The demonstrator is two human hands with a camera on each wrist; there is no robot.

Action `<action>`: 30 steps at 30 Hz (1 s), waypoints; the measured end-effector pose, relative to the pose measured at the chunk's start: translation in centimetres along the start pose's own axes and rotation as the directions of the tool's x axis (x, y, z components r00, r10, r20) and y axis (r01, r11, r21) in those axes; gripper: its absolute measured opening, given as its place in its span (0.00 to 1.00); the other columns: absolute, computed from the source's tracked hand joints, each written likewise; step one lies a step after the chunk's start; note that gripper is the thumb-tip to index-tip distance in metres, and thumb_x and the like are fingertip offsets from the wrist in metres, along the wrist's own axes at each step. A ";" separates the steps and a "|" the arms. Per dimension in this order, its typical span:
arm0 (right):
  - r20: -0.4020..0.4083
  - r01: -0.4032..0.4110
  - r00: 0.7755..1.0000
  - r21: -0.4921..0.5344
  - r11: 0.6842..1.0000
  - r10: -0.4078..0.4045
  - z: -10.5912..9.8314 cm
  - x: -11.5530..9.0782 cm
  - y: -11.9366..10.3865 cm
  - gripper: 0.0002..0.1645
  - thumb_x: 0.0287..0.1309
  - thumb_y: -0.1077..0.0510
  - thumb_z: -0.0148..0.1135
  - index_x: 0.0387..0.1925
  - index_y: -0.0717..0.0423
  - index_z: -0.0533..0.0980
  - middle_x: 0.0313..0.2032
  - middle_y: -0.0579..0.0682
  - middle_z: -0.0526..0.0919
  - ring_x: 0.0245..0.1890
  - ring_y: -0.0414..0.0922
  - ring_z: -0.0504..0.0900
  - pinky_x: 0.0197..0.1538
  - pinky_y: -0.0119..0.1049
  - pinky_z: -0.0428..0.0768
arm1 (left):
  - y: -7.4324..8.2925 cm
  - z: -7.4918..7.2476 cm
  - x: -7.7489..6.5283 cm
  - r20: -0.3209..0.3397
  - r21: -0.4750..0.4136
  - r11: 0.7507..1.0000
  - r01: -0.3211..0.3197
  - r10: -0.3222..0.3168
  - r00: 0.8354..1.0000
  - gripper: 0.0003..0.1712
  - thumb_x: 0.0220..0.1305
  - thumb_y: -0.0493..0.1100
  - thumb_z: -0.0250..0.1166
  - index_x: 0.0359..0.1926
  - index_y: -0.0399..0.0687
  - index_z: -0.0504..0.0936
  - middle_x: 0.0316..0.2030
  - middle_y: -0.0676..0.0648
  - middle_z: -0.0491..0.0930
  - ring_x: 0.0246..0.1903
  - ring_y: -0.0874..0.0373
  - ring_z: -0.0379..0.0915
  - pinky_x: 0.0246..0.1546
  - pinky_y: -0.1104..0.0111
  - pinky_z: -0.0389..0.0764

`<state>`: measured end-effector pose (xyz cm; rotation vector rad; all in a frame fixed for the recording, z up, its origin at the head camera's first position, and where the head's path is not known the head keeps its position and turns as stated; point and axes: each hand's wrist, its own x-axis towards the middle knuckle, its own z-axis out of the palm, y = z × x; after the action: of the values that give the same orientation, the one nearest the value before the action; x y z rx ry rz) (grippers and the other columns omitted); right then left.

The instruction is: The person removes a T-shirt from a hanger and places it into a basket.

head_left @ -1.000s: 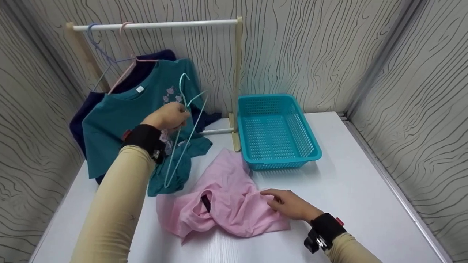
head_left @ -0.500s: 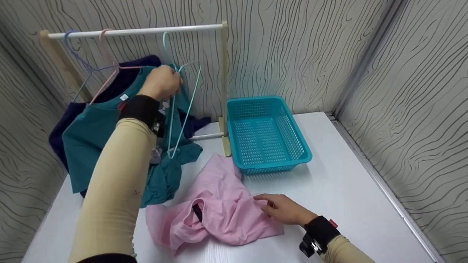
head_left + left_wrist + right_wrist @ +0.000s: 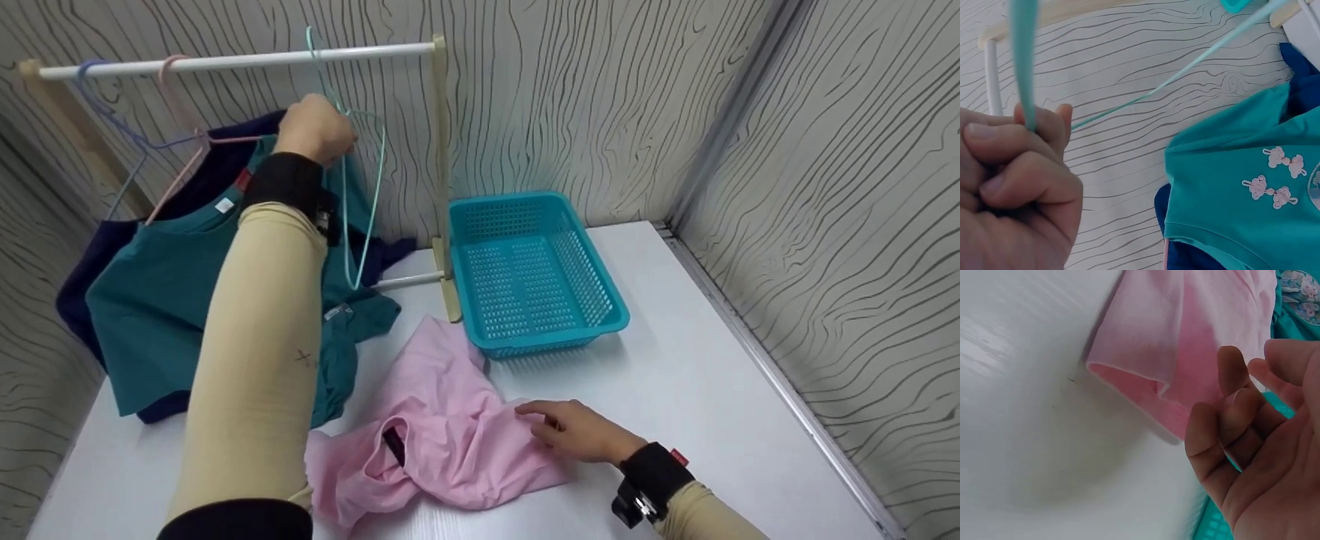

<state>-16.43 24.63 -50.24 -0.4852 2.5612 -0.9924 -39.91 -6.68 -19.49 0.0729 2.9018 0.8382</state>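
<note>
Left of the teal basket (image 3: 517, 289), left hand (image 3: 316, 127) grips a mint hanger (image 3: 1023, 62), its hook overlapping the white rail (image 3: 247, 62) in head view; whether seated, cannot tell. Pink garment (image 3: 457, 457) crumpled on the desk (image 3: 667, 390), front-left of basket; right hand (image 3: 581, 431), in front of basket, has fingers loosely bent at the garment's edge, contact unclear.

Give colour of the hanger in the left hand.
Pale mint green; the hanger shows best in the head view.
</note>
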 end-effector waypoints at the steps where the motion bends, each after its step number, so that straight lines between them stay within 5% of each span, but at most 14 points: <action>1: 0.002 0.003 1.000 -0.001 1.000 -0.003 0.1 0.0 0.0 0.22 0.70 0.54 0.52 0.63 0.51 0.72 0.28 0.43 0.79 0.27 0.32 0.74 0.35 0.29 0.74 | -0.1 0.0 0.0 0.005 0.004 1.000 0.004 -0.004 1.000 0.08 0.72 0.43 0.53 0.43 0.44 0.74 0.24 0.53 0.67 0.17 0.63 0.63 0.21 0.72 0.68; 8: 0.020 0.011 1.000 -0.009 1.000 -0.011 0.5 0.4 0.1 0.22 0.69 0.55 0.52 0.62 0.52 0.73 0.27 0.42 0.80 0.27 0.32 0.73 0.35 0.29 0.74 | -1.1 0.4 -0.7 0.040 0.012 1.000 0.002 -0.002 0.999 0.04 0.69 0.39 0.54 0.36 0.45 0.72 0.21 0.53 0.66 0.16 0.61 0.63 0.20 0.71 0.67; 13: 0.027 0.029 0.999 -0.022 0.999 -0.029 0.5 0.9 -0.1 0.22 0.69 0.56 0.52 0.62 0.53 0.73 0.27 0.43 0.78 0.26 0.31 0.72 0.35 0.30 0.73 | -2.4 0.2 -1.4 0.078 0.062 0.998 -0.010 0.005 0.997 0.13 0.71 0.37 0.47 0.27 0.47 0.67 0.15 0.54 0.63 0.11 0.63 0.58 0.15 0.72 0.63; 19: -0.012 0.052 0.999 -0.101 0.994 -0.053 0.8 1.9 -0.9 0.20 0.69 0.56 0.53 0.59 0.54 0.75 0.38 0.50 0.85 0.33 0.38 0.77 0.41 0.37 0.77 | -5.3 0.5 -3.2 0.109 0.097 0.995 -0.003 -0.008 0.994 0.16 0.64 0.32 0.43 0.19 0.48 0.62 0.14 0.53 0.60 0.11 0.61 0.56 0.14 0.70 0.61; 26: -0.133 -0.051 0.991 -0.169 0.984 0.028 1.7 4.0 -3.5 0.16 0.64 0.51 0.57 0.46 0.59 0.77 0.39 0.57 0.80 0.39 0.51 0.78 0.44 0.51 0.78 | -9.5 2.3 -6.1 0.139 0.077 0.996 0.036 -0.047 0.989 0.14 0.72 0.40 0.40 0.35 0.41 0.71 0.26 0.46 0.67 0.16 0.59 0.59 0.17 0.68 0.64; 30: -0.150 -0.180 0.976 -0.133 0.975 0.159 2.5 5.4 -5.9 0.29 0.61 0.40 0.58 0.55 0.54 0.71 0.48 0.60 0.73 0.46 0.56 0.76 0.46 0.55 0.77 | -12.4 3.7 -7.8 0.195 0.090 0.994 0.069 -0.085 0.977 0.17 0.72 0.41 0.43 0.49 0.36 0.74 0.37 0.40 0.71 0.27 0.52 0.68 0.23 0.66 0.68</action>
<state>-19.03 16.74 -48.92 -0.2353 2.7583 -0.8089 -31.84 -15.82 -28.43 0.0479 2.7320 0.6572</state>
